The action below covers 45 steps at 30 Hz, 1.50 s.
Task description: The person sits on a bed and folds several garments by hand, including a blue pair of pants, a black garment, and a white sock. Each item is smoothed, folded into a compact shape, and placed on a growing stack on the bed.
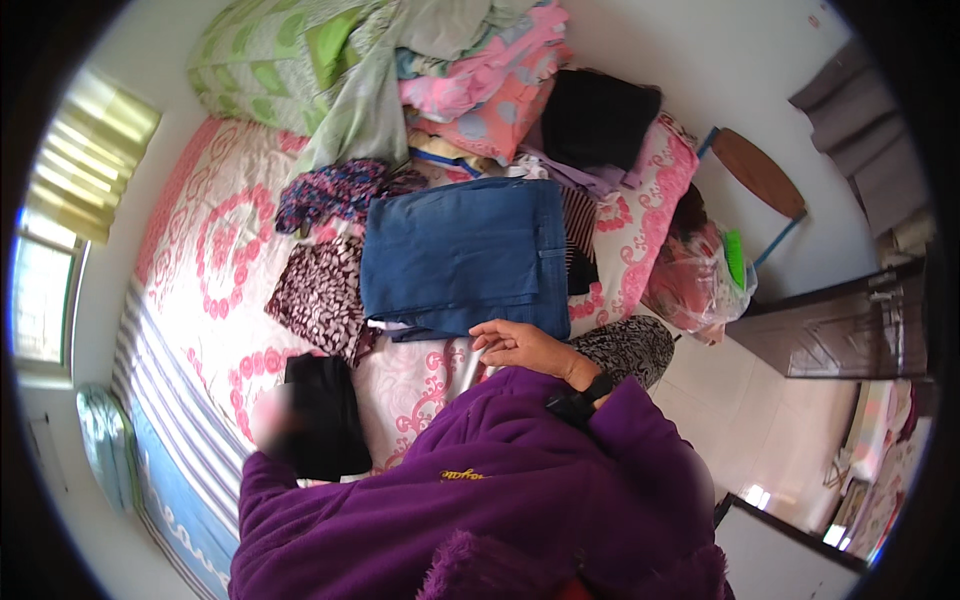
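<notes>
My right hand (pixel 530 350) lies loosely open, folded blue trousers (pixel 465 250) just beyond it; my blurred left hand (pixel 272 418) has folded black cloth (pixel 328 420) at its right, grip unclear.

The folded garment in the middle (pixel 455 245) is plain blue, the folded garment by the left sleeve (pixel 332 420) plain black, and the jacket (pixel 400 530) deep purple with small yellow lettering. The bedsheet (pixel 180 275) is whitish with pinkish-red floral scrolls, beneath a leaf-print cloth (pixel 322 295) in dark maroon and white. Farther back come a mottled cloth (pixel 325 195) of navy, purple and pink, a coral cloth (pixel 490 132) with greyish-blue dots, and a two-tone green patterned bundle (pixel 255 60).
</notes>
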Motion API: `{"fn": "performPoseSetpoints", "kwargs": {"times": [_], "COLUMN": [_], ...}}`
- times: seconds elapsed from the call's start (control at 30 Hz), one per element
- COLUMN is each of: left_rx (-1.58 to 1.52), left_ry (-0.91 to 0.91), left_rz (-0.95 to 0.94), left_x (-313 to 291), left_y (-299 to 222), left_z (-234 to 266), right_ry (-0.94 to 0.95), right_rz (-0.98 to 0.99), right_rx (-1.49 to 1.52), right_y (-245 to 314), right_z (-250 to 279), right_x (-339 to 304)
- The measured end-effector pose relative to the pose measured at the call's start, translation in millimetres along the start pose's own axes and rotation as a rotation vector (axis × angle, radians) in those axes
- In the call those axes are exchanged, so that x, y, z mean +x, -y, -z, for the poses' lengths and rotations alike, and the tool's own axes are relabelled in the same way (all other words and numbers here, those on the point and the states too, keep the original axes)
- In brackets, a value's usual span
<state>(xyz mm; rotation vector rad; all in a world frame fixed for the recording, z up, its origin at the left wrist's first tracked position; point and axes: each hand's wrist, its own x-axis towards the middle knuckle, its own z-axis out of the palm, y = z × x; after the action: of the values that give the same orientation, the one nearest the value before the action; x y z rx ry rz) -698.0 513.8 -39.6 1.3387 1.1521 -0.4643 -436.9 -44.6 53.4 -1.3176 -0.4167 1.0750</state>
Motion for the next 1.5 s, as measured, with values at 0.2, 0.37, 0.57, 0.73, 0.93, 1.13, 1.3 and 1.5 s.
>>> {"fn": "performPoseSetpoints", "kwargs": {"times": [0.2, 0.37, 0.57, 0.73, 0.93, 1.13, 1.3, 1.5], "left_rx": [0.752, 0.709, 0.72, 0.753, 0.682, 0.76, 0.902, 1.183], "left_ry": [-0.45, -0.618, -0.223, -0.042, 0.183, 0.13, 0.091, -0.084], "left_rz": [-0.17, -1.144, -1.547, -1.506, -1.507, -1.63, -1.755, -1.611], "left_x": [49.8, 44.8, -8.7, -55.5, -61.2, -16.9, 7.7, 39.2], "left_y": [-23.3, -163.9, -260.0, -283.2, -361.2, -406.8, -388.4, -383.5], "left_z": [10.5, -74.4, -300.9, -417.4, -494.7, -631.0, -747.3, -805.6], "right_ry": [-0.09, -0.443, -0.893, -1.022, -1.118, -1.254, -1.293, -1.309], "right_rz": [0.058, 0.158, 0.154, 0.127, 0.127, 0.173, 0.299, 0.304], "right_rx": [-0.018, -0.159, -0.411, -0.588, -0.84, -0.65, -0.713, -0.692], "right_y": [-0.8, -10.9, -52.7, -83.5, -95.6, -97.0, -97.4, -99.5], "right_z": [25.1, 71.3, 110.2, 124.6, 153.3, 152.0, 157.9, 169.0], "right_x": [-5.3, -32.1, -90.2, -113.4, -107.2, -121.9, -125.8, -127.0]}}
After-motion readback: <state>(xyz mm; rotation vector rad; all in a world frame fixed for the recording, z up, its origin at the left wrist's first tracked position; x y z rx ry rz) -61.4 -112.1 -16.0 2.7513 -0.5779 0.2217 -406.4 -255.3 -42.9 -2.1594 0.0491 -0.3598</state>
